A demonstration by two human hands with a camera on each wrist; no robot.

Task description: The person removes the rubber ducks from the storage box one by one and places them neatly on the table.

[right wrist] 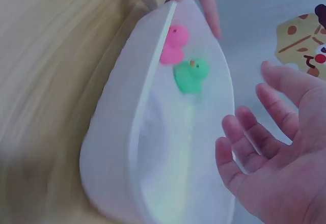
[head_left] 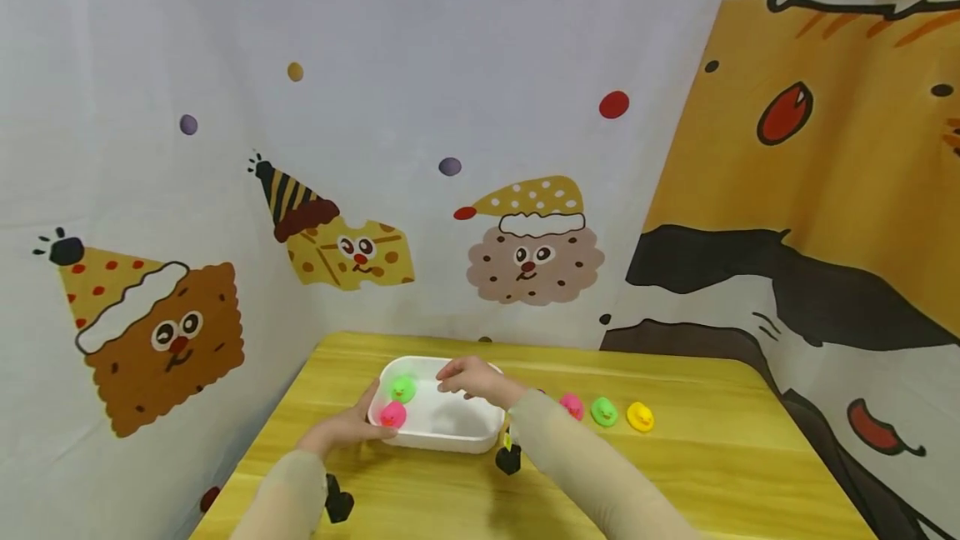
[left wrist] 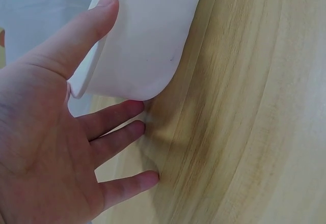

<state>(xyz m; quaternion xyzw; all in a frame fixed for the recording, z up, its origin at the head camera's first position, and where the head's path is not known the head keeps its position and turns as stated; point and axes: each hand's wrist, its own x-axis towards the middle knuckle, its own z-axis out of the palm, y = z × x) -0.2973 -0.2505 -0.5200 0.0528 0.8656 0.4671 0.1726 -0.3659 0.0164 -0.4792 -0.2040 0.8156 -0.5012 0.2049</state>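
Note:
A white plastic tub [head_left: 450,442] sits on the table. Inside, at its left end, are a green rubber duck [head_left: 402,389] and a pink rubber duck [head_left: 392,415]. My left hand [head_left: 348,427] holds the tub's left end, thumb at the front rim and index finger along the far side; the other fingers [left wrist: 117,142] spread beside the corner in the left wrist view. Over the tub's right half hovers my right hand [head_left: 480,380], its fingers loosely bent and nothing in them. In the right wrist view that hand [right wrist: 280,147] shows its bare palm beside the tub.
Right of the tub, a pink duck [head_left: 572,406], a green duck [head_left: 604,412] and a yellow duck [head_left: 641,417] stand in a row on the wooden table [head_left: 720,457]. Part of something purple peeks out behind the right wrist. A printed cloth [head_left: 450,65] hangs behind the table.

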